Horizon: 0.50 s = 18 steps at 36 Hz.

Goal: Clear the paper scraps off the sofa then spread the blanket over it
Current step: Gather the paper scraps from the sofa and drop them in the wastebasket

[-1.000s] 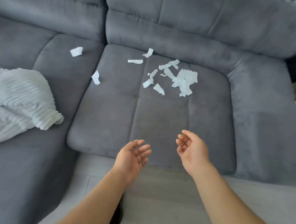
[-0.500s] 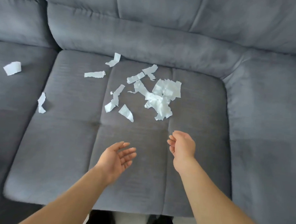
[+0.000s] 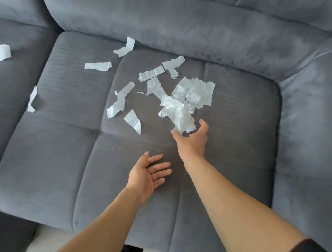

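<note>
I'm barely started: my right hand, fingers spread, reaches the near edge of the biggest paper scraps heap on the sofa seat, my left hand lies released, nothing is gathered, and no blanket is visible.

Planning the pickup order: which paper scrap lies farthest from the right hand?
The curled scrap at the far left edge, on the neighbouring seat cushion. All others lie nearer the right hand, which reaches into the big pile.
</note>
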Motion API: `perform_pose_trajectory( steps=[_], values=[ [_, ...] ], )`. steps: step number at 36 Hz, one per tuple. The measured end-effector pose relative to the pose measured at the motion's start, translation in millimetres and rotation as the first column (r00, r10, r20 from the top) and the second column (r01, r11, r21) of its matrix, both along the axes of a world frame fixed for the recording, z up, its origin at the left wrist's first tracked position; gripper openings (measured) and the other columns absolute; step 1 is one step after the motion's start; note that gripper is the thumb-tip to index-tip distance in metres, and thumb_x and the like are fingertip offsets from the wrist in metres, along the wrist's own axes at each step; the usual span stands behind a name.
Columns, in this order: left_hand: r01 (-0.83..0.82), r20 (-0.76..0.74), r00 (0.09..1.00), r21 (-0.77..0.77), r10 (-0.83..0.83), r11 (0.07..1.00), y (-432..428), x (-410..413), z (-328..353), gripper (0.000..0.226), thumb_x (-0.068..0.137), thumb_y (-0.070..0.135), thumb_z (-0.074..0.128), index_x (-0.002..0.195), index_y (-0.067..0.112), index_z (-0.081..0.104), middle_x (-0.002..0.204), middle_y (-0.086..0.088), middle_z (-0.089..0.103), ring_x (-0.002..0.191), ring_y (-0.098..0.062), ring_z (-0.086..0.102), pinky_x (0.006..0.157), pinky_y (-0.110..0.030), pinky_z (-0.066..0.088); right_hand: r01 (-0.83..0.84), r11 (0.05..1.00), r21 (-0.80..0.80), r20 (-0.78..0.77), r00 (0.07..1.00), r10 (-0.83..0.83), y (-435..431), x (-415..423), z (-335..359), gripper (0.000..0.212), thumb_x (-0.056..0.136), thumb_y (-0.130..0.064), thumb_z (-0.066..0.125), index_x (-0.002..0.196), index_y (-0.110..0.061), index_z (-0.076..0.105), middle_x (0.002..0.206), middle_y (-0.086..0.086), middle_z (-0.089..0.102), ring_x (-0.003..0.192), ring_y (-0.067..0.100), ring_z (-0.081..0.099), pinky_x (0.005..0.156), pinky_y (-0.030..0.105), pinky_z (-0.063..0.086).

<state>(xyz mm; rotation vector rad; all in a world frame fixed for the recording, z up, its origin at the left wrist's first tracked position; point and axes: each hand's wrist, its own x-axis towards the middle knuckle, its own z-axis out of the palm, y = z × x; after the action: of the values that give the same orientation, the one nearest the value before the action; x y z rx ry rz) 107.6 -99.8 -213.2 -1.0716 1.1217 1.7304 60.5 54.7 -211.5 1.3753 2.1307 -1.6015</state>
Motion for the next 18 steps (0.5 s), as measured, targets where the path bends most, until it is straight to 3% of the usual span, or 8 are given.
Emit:
perform_pose_trajectory(
  steps=[3,7,9,11,14,16,18],
  values=[
    [0.024,0.022,0.999,0.049,-0.025,0.998,-6,-3,-5,0.059,0.097,0.061,0.045,0.121,0.014,0.071,0.111,-0.02,0.076,0.093,-0.033,0.077,0.059,-0.032,0.057,0.015,0.997,0.073,0.041,0.999,-0.018,-2,-5,-8,0.072,0.075,-0.039,0.08,0.133,-0.041,0.037,0.118,-0.006,0.039,0.077,0.007,0.055,0.076,0.034,0.049],
    [0.086,0.019,0.996,0.097,-0.088,0.992,-6,-9,-6,0.063,0.097,0.064,0.044,0.121,0.012,0.072,0.108,-0.022,0.076,0.091,-0.034,0.077,0.055,-0.03,0.058,0.078,0.984,0.16,0.007,0.997,-0.08,2,-9,-16,0.02,0.084,-0.021,0.067,0.101,-0.022,0.056,0.102,0.007,0.063,0.083,0.028,0.067,0.08,0.048,0.056],
    [0.099,0.022,0.995,0.111,-0.102,0.989,-9,-5,-6,0.063,0.098,0.064,0.042,0.124,0.014,0.069,0.113,-0.02,0.075,0.097,-0.033,0.076,0.059,-0.031,0.059,0.159,0.982,0.105,-0.059,0.986,-0.153,1,0,-16,0.003,0.087,-0.014,0.063,0.087,-0.014,0.06,0.085,0.01,0.066,0.08,0.031,0.068,0.074,0.046,0.057],
    [0.071,0.033,0.997,0.143,-0.076,0.987,-10,-4,-6,0.062,0.098,0.063,0.042,0.128,0.015,0.066,0.117,-0.017,0.075,0.103,-0.033,0.075,0.064,-0.032,0.06,0.206,0.978,0.013,-0.113,0.973,-0.203,-2,12,-11,0.007,0.087,-0.013,0.064,0.081,-0.013,0.061,0.072,0.004,0.063,0.065,0.021,0.061,0.062,0.035,0.05],
    [0.05,0.051,0.997,0.162,-0.059,0.985,-7,-11,-4,0.062,0.099,0.06,0.044,0.132,0.012,0.063,0.12,-0.015,0.074,0.108,-0.033,0.073,0.075,-0.036,0.058,0.168,0.986,-0.014,-0.137,0.976,-0.169,-8,27,0,0.008,0.087,-0.014,0.067,0.08,-0.014,0.063,0.07,-0.003,0.062,0.059,0.006,0.054,0.056,0.016,0.044],
    [0.046,0.042,0.998,0.204,-0.056,0.978,0,-21,0,0.061,0.099,0.059,0.047,0.133,0.01,0.061,0.122,-0.017,0.073,0.11,-0.035,0.072,0.08,-0.04,0.058,0.101,0.995,0.002,-0.162,0.982,-0.099,-8,32,11,0.011,0.086,-0.016,0.069,0.077,-0.016,0.063,0.069,-0.01,0.062,0.06,0.002,0.054,0.056,0.011,0.042],
    [0.035,0.022,0.999,0.255,-0.042,0.966,8,-34,5,0.062,0.098,0.058,0.05,0.135,0.009,0.058,0.125,-0.019,0.071,0.112,-0.039,0.07,0.087,-0.046,0.058,-0.089,0.996,0.02,-0.164,0.982,0.091,-5,32,24,0.012,0.085,-0.018,0.071,0.076,-0.021,0.064,0.076,-0.008,0.065,0.066,0.003,0.057,0.06,0.013,0.042]
  ],
)
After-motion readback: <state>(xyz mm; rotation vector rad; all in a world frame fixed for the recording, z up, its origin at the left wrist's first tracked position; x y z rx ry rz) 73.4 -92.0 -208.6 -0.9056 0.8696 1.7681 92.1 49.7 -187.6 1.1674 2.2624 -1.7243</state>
